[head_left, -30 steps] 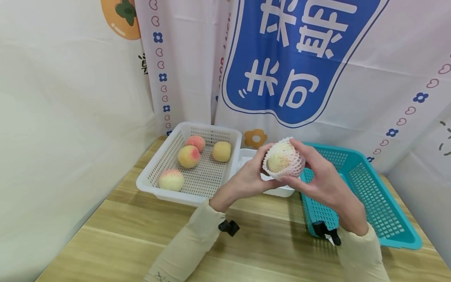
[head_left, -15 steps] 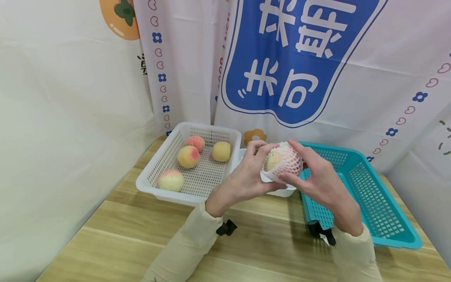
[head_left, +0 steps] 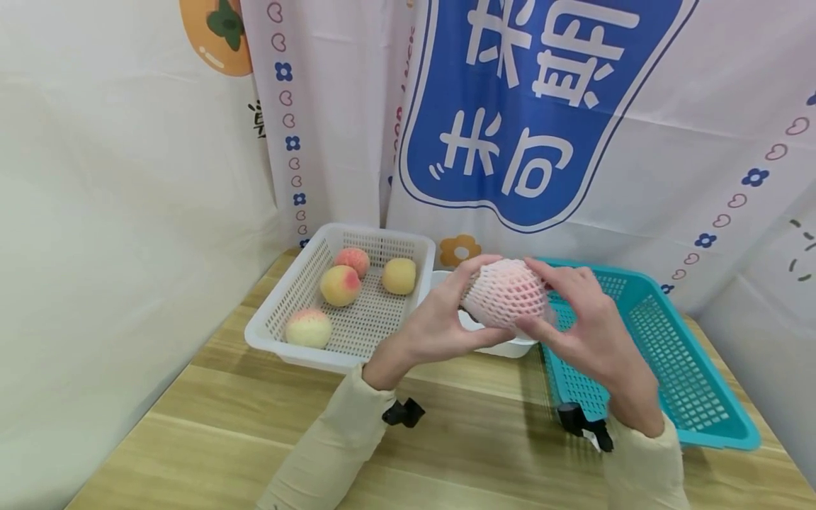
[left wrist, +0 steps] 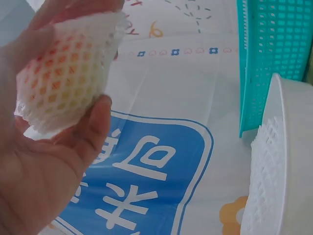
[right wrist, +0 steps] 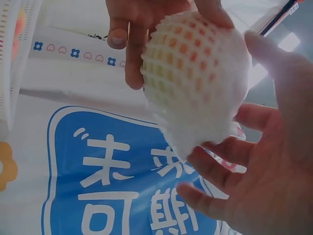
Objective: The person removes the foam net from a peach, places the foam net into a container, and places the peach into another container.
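Note:
Above the table, a peach in a white foam net [head_left: 510, 294] is held between both hands. My left hand [head_left: 443, 322] grips it from the left, thumb below and fingers over the top. My right hand [head_left: 589, 326] pinches the other end with thumb and fingers. The net covers most of the peach, whose red and yellow skin shows through the mesh in both wrist views. In the right wrist view, loose net gathers toward the right hand's fingers [right wrist: 220, 166]. Behind the hands, a small white box [head_left: 513, 347] is partly hidden; white foam netting [left wrist: 264, 176] shows in it.
A white mesh basket [head_left: 290, 350] on the left holds several peaches, one of them a yellow peach [head_left: 399, 276]. A teal basket [head_left: 727, 425] stands on the right. All rest on a wooden table [head_left: 255, 418] in front of a printed curtain [head_left: 344, 142].
Both hands have turned the peach; its bare top, facing the head camera earlier, is now out of sight and the netted side faces it. The left hand shifted its grip. Baskets stayed put.

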A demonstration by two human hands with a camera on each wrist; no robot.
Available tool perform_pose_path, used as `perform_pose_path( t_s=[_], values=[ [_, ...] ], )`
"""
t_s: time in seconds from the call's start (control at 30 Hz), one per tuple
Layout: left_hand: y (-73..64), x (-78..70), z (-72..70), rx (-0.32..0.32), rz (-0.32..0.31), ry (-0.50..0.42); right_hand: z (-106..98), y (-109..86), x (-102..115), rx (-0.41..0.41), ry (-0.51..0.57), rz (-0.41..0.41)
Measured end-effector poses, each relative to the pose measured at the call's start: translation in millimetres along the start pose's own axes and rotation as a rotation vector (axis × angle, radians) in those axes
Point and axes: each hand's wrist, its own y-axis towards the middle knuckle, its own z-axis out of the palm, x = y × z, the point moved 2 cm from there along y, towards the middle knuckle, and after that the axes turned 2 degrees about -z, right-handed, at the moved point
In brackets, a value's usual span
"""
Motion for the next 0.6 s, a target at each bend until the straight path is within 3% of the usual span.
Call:
perform_pose_path(
  t_s=[0.13, 0.3, 0.43, 0.6],
  values=[
    [1.1, -0.3, -2.0, 0.044, -0.037, -0.193, -4.9, -0.1, 3.4, 0.009, 0.04, -0.003],
    [1.2, 4.2, -3.1, 0.083, -0.105, -0.318, -3.6, 2.7, 9.4, 0.094, 0.043, -0.018],
    [-0.7, 11.1, -3.8, 0.113, -0.134, -0.366, 1.5, 4.1, 10.5, 0.112, 0.045, -0.076],
    [-2.3, 16.1, -4.2, 0.127, -0.138, -0.353, 4.2, 2.1, 9.2, 0.08, 0.031, -0.07]
  ],
)
